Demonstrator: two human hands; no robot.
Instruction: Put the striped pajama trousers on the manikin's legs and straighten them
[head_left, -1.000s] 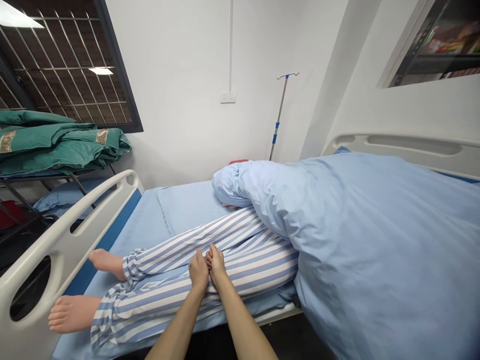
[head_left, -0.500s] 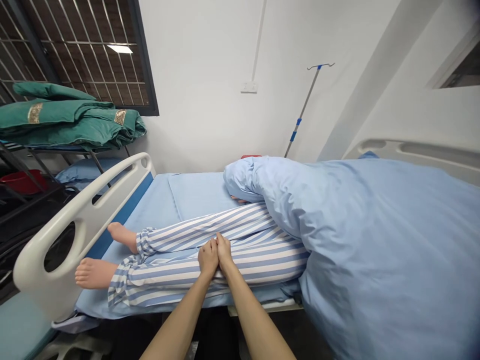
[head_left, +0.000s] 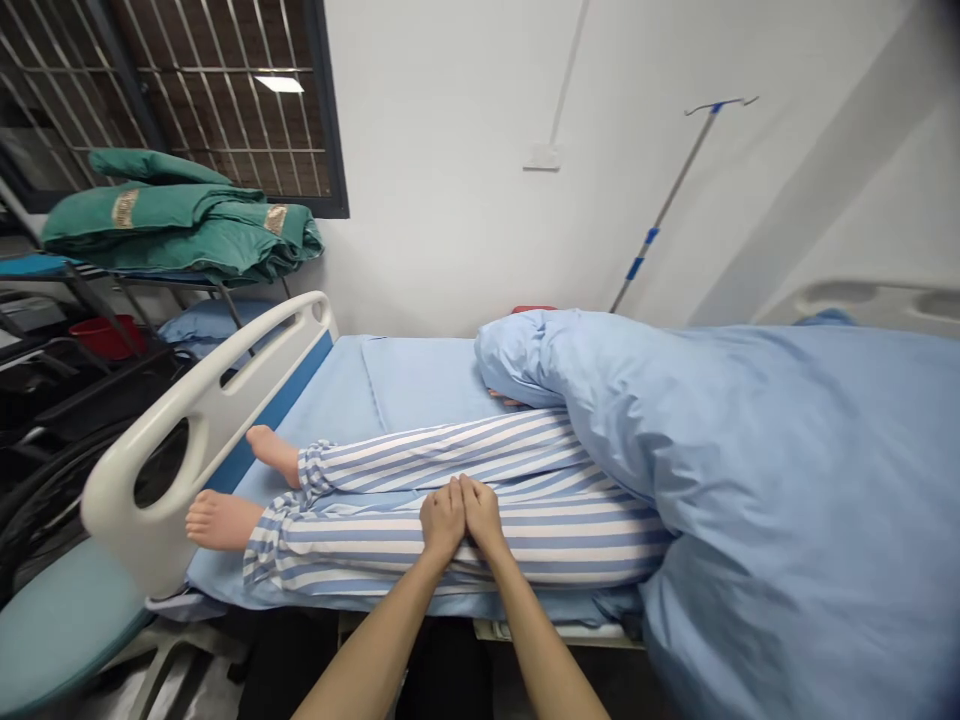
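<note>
My left hand (head_left: 443,517) and my right hand (head_left: 481,510) rest side by side, touching, on the near leg around the knee. Their fingers are curled down over the leg's inner side, and the fingertips are hidden. The legs wear blue-and-white striped trousers (head_left: 345,545) and lie stretched out on the bed. Bare feet (head_left: 225,520), smooth like a manikin's, point to the left. A light blue quilt (head_left: 750,450) covers the body from the thighs up. Part of a hand (head_left: 506,398) shows under the quilt's edge.
A white footboard (head_left: 202,420) stands left of the feet. Folded green quilts (head_left: 180,225) lie on a rack by the barred window (head_left: 225,90). An IV pole (head_left: 667,205) rises behind the bed. A teal stool seat (head_left: 71,625) is at lower left.
The view has turned a little to the left, so everything sits farther right. My hands stay on the near leg; the hands look slightly more flattened side by side.
</note>
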